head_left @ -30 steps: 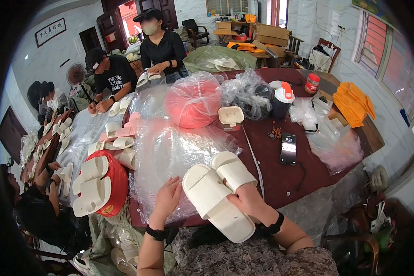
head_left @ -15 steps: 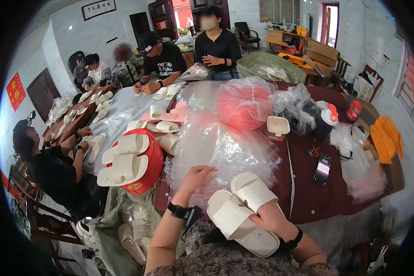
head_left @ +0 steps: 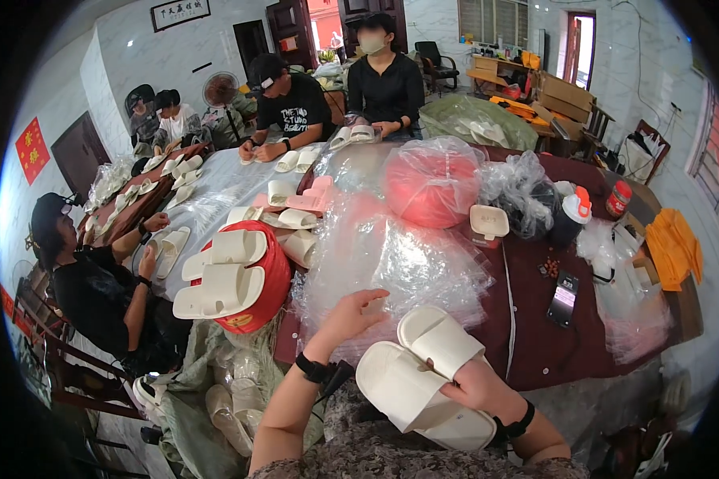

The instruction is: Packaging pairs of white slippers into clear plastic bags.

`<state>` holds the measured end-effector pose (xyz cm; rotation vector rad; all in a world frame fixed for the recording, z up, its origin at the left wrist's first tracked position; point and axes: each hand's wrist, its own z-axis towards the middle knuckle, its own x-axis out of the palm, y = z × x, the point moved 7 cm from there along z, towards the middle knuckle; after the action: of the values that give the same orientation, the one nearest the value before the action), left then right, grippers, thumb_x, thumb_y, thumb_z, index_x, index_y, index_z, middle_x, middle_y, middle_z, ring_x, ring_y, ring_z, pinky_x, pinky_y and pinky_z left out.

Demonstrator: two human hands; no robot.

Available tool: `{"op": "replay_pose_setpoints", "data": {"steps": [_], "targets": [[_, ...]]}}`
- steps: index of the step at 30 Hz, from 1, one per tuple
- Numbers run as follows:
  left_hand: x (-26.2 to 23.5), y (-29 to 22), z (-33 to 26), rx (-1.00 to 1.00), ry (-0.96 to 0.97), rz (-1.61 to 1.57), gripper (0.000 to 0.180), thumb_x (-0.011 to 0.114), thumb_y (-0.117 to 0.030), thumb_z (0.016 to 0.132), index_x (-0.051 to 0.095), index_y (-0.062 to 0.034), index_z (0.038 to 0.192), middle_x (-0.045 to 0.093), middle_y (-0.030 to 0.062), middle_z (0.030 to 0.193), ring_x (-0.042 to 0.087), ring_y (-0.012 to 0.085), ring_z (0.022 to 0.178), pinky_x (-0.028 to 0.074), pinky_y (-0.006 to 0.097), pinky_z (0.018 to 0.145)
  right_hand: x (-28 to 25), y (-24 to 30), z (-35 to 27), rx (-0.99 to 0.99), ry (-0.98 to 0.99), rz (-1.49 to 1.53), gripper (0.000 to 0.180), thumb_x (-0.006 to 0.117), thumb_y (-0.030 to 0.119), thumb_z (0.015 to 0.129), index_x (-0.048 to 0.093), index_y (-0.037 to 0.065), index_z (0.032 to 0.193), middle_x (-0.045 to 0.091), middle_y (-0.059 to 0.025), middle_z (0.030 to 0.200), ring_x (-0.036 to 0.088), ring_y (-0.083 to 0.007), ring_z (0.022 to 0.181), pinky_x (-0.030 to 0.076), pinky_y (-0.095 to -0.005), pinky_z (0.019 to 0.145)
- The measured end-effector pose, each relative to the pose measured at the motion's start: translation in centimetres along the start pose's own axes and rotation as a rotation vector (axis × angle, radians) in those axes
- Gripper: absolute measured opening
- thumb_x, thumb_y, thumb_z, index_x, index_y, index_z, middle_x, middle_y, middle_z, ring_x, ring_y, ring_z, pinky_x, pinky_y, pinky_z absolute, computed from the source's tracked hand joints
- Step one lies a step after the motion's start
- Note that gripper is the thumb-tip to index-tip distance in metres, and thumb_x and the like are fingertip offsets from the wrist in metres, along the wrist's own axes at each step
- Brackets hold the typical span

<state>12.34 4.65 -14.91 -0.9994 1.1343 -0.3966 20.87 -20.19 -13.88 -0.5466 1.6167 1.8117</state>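
A pair of cream open-toe slippers (head_left: pixel 395 385) is in my right hand (head_left: pixel 481 389), held side by side just off the table's near edge. My right thumb and fingers close round the slippers near their straps. My left hand (head_left: pixel 351 318) hovers over the lower edge of a stack of clear plastic bags (head_left: pixel 399 267), with its fingers loosely stretched out and apart. Nothing shows in that hand. A dark strap with a small device sits on my left wrist.
Left of the bags, more cream slippers (head_left: pixel 230 289) rest on a red round bundle (head_left: pixel 265 307). Behind lies a plastic-wrapped red bundle (head_left: pixel 430 188). A phone (head_left: pixel 563 299), tumbler (head_left: pixel 571 214) and lidded box (head_left: pixel 488 223) occupy the right side. Several people work around the table.
My left hand's fingers have gone from pinched together to spread apart. The slippers in my right hand have tilted slightly. Across the table, slippers now show before the standing person.
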Motion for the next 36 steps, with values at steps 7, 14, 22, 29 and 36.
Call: {"op": "replay_pose_setpoints", "data": {"steps": [7, 14, 22, 29, 36], "targets": [[1.5, -2.5, -0.9, 0.226, -0.076, 0.505, 0.038, 0.075, -0.017, 0.078, 0.069, -0.009, 0.115, 0.065, 0.0124, 0.123, 0.061, 0.0354, 0.109, 0.05, 0.042, 0.095, -3.4, 3.6, 1.1, -0.25, -0.178, 0.013, 0.042, 0.065, 0.019, 0.087, 0.061, 0.0, 0.124, 0.064, -0.0248, 0.106, 0.062, -0.0406, 0.098, 0.049, -0.0446, 0.085], [0.7, 0.0, 0.5, 0.044, -0.145, 0.205, 0.021, 0.069, -0.016, 0.087, 0.072, -0.0046, 0.105, 0.071, 0.0131, 0.106, 0.068, 0.0321, 0.092, 0.055, 0.04, 0.08, -2.0, 0.0, 1.5, -0.106, -0.118, -0.056, 0.041, 0.064, 0.019, 0.086, 0.061, 0.0, 0.123, 0.065, -0.0252, 0.103, 0.063, -0.0413, 0.097, 0.048, -0.0457, 0.085], [-0.5, -1.1, 1.1, 0.034, -0.241, 0.079, 0.015, 0.066, -0.015, 0.089, 0.074, -0.0068, 0.1, 0.071, 0.013, 0.098, 0.067, 0.0329, 0.085, 0.054, 0.04, 0.075, -3.0, -2.6, 2.1, 0.027, -0.249, -0.206, 0.028, 0.064, 0.023, 0.086, 0.069, -0.004, 0.093, 0.065, -0.0247, 0.077, 0.065, -0.0414, 0.077, 0.049, -0.0482, 0.077], [-0.3, -6.9, 0.4, 0.468, -0.324, 0.46, 0.015, 0.067, -0.008, 0.085, 0.073, -0.0065, 0.099, 0.063, 0.0105, 0.088, 0.063, 0.0324, 0.084, 0.053, 0.04, 0.075, -4.7, -2.5, 6.4, 0.248, -0.227, -0.417, 0.043, 0.062, 0.03, 0.089, 0.066, -0.006, 0.067, 0.062, -0.0254, 0.064, 0.063, -0.0418, 0.063, 0.048, -0.0477, 0.065], [-0.3, -9.1, -0.5, 0.526, -0.31, 0.441, 0.019, 0.067, -0.003, 0.082, 0.071, -0.0033, 0.1, 0.059, 0.0125, 0.085, 0.062, 0.0323, 0.081, 0.051, 0.041, 0.072, -3.6, -2.4, 11.5, 0.197, -0.288, -0.383, 0.044, 0.06, 0.033, 0.09, 0.068, -0.006, 0.071, 0.064, -0.0255, 0.067, 0.066, -0.0406, 0.065, 0.052, -0.0498, 0.064]]}}
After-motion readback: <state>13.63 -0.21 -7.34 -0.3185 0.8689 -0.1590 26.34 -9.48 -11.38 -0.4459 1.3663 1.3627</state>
